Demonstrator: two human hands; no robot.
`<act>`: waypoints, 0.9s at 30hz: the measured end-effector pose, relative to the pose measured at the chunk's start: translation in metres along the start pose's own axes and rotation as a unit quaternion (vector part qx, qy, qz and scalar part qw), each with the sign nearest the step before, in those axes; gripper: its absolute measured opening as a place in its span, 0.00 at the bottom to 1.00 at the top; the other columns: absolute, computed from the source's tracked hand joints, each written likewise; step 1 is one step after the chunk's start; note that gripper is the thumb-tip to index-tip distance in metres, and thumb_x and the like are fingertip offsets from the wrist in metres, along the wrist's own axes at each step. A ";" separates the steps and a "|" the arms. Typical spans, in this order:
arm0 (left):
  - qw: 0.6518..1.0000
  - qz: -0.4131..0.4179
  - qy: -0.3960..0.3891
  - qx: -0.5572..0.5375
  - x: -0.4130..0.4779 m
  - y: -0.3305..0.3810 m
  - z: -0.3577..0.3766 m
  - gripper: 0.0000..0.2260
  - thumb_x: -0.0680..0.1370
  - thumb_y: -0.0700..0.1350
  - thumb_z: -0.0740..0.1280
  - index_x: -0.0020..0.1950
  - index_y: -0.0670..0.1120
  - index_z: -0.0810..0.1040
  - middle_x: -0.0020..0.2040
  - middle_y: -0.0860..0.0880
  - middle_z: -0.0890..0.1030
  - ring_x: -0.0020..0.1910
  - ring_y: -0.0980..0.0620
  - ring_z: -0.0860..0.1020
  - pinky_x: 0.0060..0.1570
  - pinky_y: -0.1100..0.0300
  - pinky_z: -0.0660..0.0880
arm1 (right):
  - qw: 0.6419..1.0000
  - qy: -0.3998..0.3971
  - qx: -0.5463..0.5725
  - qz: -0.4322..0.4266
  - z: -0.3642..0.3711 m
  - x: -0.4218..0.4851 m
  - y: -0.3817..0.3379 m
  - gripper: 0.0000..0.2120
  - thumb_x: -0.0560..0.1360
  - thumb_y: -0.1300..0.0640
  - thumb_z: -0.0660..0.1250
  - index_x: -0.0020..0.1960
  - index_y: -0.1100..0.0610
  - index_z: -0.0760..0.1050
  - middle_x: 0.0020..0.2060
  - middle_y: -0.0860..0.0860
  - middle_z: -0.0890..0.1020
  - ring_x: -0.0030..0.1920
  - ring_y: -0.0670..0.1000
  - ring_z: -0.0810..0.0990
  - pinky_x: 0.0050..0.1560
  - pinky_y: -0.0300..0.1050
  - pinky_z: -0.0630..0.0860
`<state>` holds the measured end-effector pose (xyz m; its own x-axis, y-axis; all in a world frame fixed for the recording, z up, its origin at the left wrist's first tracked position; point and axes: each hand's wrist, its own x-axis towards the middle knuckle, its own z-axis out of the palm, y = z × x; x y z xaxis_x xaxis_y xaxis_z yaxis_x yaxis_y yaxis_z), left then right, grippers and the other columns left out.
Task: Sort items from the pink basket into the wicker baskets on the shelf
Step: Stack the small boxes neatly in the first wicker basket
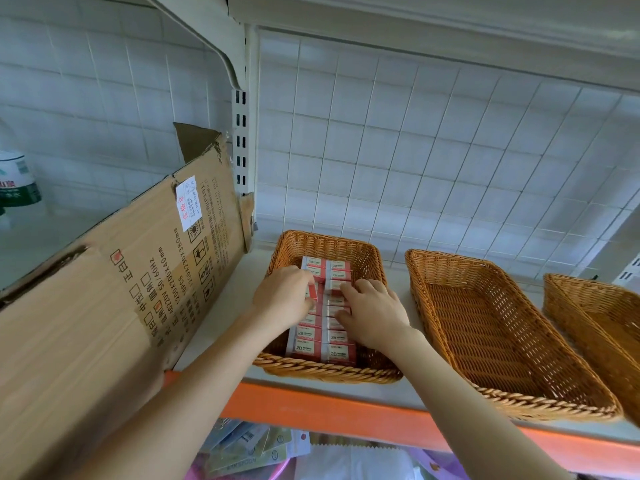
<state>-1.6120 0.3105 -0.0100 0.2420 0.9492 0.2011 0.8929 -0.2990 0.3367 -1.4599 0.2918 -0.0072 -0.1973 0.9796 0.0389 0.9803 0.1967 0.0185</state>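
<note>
Done: 2B boxes (337,348) line our first wicker basket (325,370)
Empty: middle basket (502,341), right basket (595,306)
Grip: left hand (282,296) pinches one box; right hand (372,315) flat on them

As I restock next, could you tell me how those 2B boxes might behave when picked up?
The left hand pinches one 2B box, so probably light. Flat-sided and packed in rows in the wicker basket, they likely won't roll.

white shelf (349,393) bears three wicker baskets (491,341) and cardboard box (114,296).
</note>
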 end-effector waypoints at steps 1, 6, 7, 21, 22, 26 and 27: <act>1.000 -0.002 -0.007 0.010 0.005 0.000 -0.001 0.17 0.77 0.44 0.66 0.66 0.45 0.73 0.63 0.48 0.75 0.60 0.49 0.74 0.56 0.58 0.72 | 1.000 0.000 0.006 0.001 0.001 -0.001 0.001 0.23 0.78 0.45 0.55 0.71 0.52 0.61 0.65 0.53 0.69 0.67 0.56 0.64 0.67 0.51 0.61; 0.997 -0.005 -0.052 0.058 0.029 -0.003 -0.002 0.09 0.76 0.44 0.68 0.55 0.42 0.77 0.55 0.48 0.77 0.47 0.52 0.71 0.51 0.56 0.74 | 1.000 0.006 0.022 0.001 0.002 -0.003 0.000 0.23 0.78 0.45 0.54 0.70 0.51 0.62 0.65 0.53 0.69 0.67 0.56 0.64 0.67 0.51 0.59; 0.996 -0.002 -0.058 0.064 0.032 -0.003 -0.001 0.09 0.76 0.44 0.69 0.54 0.43 0.77 0.55 0.47 0.77 0.47 0.52 0.72 0.51 0.56 0.74 | 1.000 0.005 0.020 0.001 0.002 -0.003 0.000 0.23 0.78 0.45 0.54 0.70 0.51 0.62 0.65 0.53 0.69 0.67 0.56 0.64 0.67 0.51 0.59; 0.980 0.068 -0.031 0.182 0.036 -0.011 0.007 0.07 0.77 0.35 0.62 0.43 0.46 0.75 0.43 0.50 0.73 0.41 0.51 0.73 0.37 0.60 0.69 | 1.000 0.010 0.019 -0.001 0.005 -0.004 0.000 0.22 0.78 0.45 0.53 0.70 0.51 0.63 0.65 0.53 0.70 0.67 0.56 0.64 0.67 0.53 0.59; 0.980 0.067 -0.033 0.183 0.037 -0.012 0.008 0.07 0.77 0.35 0.62 0.42 0.46 0.74 0.43 0.49 0.74 0.40 0.51 0.74 0.37 0.60 0.70 | 1.000 0.012 0.024 -0.001 0.005 -0.004 0.000 0.22 0.78 0.45 0.53 0.70 0.51 0.64 0.65 0.52 0.70 0.67 0.56 0.64 0.67 0.53 0.59; 0.978 0.070 -0.043 0.193 0.040 -0.012 0.011 0.08 0.77 0.34 0.61 0.41 0.45 0.73 0.43 0.48 0.76 0.39 0.50 0.74 0.37 0.59 0.71 | 0.999 0.020 0.027 -0.004 0.005 -0.005 0.001 0.22 0.78 0.45 0.54 0.70 0.51 0.63 0.65 0.52 0.70 0.67 0.55 0.65 0.67 0.52 0.59; 0.978 0.071 -0.045 0.193 0.041 -0.013 0.012 0.08 0.77 0.34 0.61 0.42 0.45 0.74 0.43 0.48 0.76 0.39 0.50 0.74 0.37 0.59 0.71 | 0.999 0.021 0.025 -0.004 0.005 -0.005 0.001 0.22 0.78 0.45 0.54 0.70 0.51 0.63 0.65 0.52 0.70 0.67 0.56 0.65 0.67 0.52 0.59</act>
<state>-1.6085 0.3547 -0.0173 0.3909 0.9108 0.1330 0.9204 -0.3857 -0.0637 -1.4578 0.2872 -0.0128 -0.2041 0.9756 0.0806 0.9779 0.2071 -0.0302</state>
